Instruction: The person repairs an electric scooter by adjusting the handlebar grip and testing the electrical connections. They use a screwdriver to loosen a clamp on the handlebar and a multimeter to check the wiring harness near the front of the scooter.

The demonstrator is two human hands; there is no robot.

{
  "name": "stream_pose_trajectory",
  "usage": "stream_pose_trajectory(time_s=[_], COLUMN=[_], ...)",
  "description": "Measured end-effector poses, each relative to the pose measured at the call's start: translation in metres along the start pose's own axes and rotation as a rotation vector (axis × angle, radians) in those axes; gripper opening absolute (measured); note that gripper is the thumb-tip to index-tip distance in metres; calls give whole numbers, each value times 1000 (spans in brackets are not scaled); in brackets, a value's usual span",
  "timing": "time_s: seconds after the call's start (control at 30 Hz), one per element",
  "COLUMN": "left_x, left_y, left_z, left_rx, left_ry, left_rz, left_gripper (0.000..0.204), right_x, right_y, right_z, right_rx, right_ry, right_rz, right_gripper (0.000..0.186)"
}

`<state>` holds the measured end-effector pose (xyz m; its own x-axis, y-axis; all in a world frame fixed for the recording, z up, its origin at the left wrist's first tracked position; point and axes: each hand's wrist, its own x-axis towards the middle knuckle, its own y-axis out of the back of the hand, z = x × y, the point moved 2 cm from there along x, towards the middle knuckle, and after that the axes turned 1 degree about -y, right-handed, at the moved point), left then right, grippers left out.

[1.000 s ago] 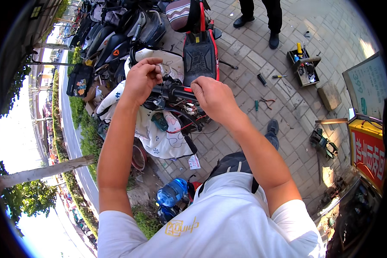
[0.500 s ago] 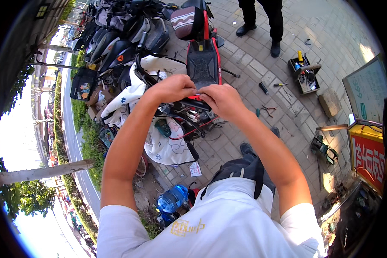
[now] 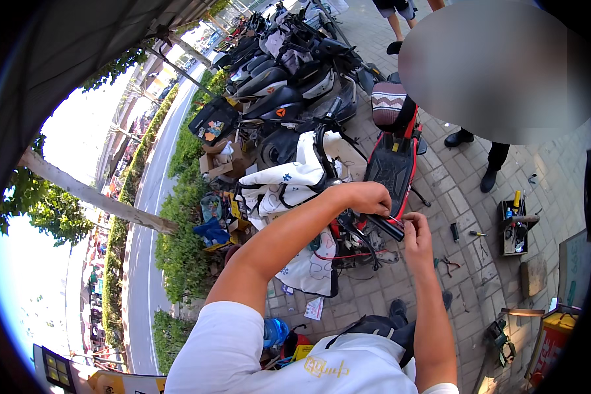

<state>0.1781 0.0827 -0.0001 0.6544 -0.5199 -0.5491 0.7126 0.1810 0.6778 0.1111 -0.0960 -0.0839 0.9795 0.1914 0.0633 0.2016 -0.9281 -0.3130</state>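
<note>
Before me stands a red electric scooter with a black footboard and a patterned seat. Over its handlebar, my left hand is closed in a pinch, fingers curled inward. My right hand pinches close by on its right, thumb against fingertips. Something thin and small shows between the two hands, too small to name. Just under them lies a black handlebar grip. A white quilted cover drapes over the scooter's front, left of my hands. Wires hang loose at the front end.
An open toolbox sits on the paving at right, with a screwdriver and pliers lying nearer. A stone block is beyond them. Parked scooters crowd the far left. A person stands past the scooter; a blue water jug is near my left side.
The view has swung, so the scooter and tools now appear further right. My hands, together before, have moved slightly apart. More of the standing person shows, and another person's legs appear behind.
</note>
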Motion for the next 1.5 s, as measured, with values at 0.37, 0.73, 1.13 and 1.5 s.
stream_pose_trajectory(time_s=[0.37, 0.73, 1.13, 1.5], left_x=[1, 2, 2, 1], left_y=[4, 3, 3, 5], left_z=[2, -2, -1, -1], left_rx=[-6, 58, 62, 67], left_ry=[-33, -89, -61, -67], left_rz=[-8, -2, -7, 13], left_gripper=[22, 22, 25, 25], right_x=[0, -12, -13, -7], right_y=[0, 19, 10, 10], right_z=[11, -1, -15, 2], right_rx=[149, 66, -457, -114], right_ry=[-69, -501, 338, 96], right_rz=[57, -51, 98, 85], right_gripper=[15, 52, 31, 23])
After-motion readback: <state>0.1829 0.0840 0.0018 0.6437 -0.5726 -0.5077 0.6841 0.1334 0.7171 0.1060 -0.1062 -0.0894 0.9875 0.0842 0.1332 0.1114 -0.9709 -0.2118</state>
